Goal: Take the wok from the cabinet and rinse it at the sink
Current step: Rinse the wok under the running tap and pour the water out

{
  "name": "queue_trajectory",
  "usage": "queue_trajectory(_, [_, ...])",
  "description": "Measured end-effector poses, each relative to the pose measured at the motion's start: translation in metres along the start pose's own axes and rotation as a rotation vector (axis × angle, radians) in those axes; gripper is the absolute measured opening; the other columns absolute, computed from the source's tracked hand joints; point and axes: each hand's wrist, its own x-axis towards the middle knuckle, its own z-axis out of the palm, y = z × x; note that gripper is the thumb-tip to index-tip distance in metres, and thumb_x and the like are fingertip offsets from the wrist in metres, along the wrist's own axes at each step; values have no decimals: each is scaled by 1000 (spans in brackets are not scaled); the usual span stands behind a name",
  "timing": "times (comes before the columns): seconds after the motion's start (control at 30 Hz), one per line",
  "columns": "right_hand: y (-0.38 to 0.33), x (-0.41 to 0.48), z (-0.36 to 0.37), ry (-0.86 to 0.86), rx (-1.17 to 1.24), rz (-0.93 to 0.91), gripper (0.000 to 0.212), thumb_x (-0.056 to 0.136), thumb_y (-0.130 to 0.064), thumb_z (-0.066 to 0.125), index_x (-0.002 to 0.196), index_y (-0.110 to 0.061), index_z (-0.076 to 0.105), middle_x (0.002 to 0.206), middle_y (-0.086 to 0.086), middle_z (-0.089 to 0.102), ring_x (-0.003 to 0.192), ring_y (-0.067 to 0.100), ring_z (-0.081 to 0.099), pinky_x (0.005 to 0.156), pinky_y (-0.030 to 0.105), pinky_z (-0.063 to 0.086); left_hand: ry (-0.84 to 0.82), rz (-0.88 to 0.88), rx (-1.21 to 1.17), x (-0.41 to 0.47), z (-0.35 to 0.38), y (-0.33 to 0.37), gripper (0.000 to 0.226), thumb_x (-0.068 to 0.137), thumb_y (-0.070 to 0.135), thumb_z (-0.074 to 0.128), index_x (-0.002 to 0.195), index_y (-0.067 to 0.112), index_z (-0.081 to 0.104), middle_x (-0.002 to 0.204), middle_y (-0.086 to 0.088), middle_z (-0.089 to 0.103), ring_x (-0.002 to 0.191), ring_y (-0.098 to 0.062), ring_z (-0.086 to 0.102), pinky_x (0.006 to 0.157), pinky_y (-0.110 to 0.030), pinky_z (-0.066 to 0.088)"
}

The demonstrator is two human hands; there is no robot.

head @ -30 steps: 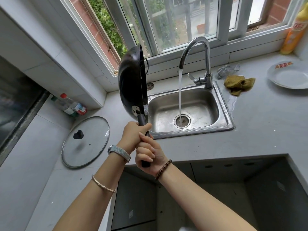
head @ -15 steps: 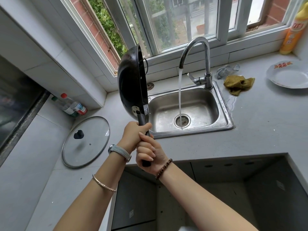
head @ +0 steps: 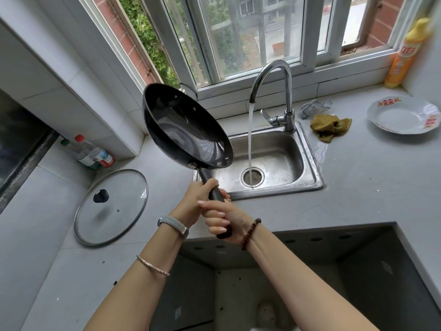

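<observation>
A black wok [head: 183, 130] is held up over the left edge of the steel sink [head: 307, 163], its inside turned towards me and to the right. Both hands grip its black handle: my left hand [head: 195, 201] higher up, close to the pan, and my right hand [head: 224, 220] just below it at the handle's end. Water runs from the curved tap [head: 272, 75] in a stream [head: 250, 139] straight into the drain. The wok hangs left of the stream and apart from it.
A glass lid [head: 111, 206] lies on the counter at the left, with two bottles [head: 93, 154] behind it. Right of the sink are a yellow cloth [head: 330, 126], a white plate [head: 403, 115] and an orange detergent bottle [head: 403, 56]. An open dark recess [head: 358, 271] is below the counter.
The wok has turned from edge-on, with its inside facing right, to showing its inside to me, and has tipped towards the sink. Both hands keep their grip on the handle.
</observation>
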Motion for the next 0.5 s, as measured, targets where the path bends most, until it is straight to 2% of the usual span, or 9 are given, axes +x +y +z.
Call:
queue_trajectory(0.2, [-9, -4, -26, 102, -217, 39, 24, 95, -4, 50, 79, -17, 38, 44, -6, 30, 28, 4, 28, 31, 15, 27, -80, -72, -123, 23, 10, -23, 26, 91, 16, 54, 76, -3, 64, 76, -18, 70, 78, -31, 66, 86, -40, 51])
queue_trajectory(0.3, [-16, -4, -38, 176, -314, 29, 21, 94, -1, 49, 82, -15, 40, 45, -4, 30, 28, 5, 28, 32, 15, 28, -94, -107, -168, 37, 21, -30, 27, 92, 18, 55, 84, -6, 65, 78, -17, 71, 77, -27, 67, 80, -33, 53])
queue_trajectory(0.4, [-29, -7, -51, 242, -392, 26, 20, 94, 0, 48, 83, -16, 44, 45, -4, 30, 28, 5, 27, 32, 14, 28, -108, -122, -177, 48, 38, -31, 25, 93, 17, 53, 85, -4, 65, 73, -11, 73, 69, -18, 68, 69, -24, 54])
queue_trajectory(0.5, [-39, -10, -66, 291, -451, 10, 19, 92, 0, 49, 82, -16, 45, 45, -3, 30, 29, 6, 27, 33, 15, 29, -138, -128, -207, 57, 54, -32, 22, 92, 14, 52, 85, -3, 64, 71, -9, 72, 64, -15, 68, 63, -21, 55])
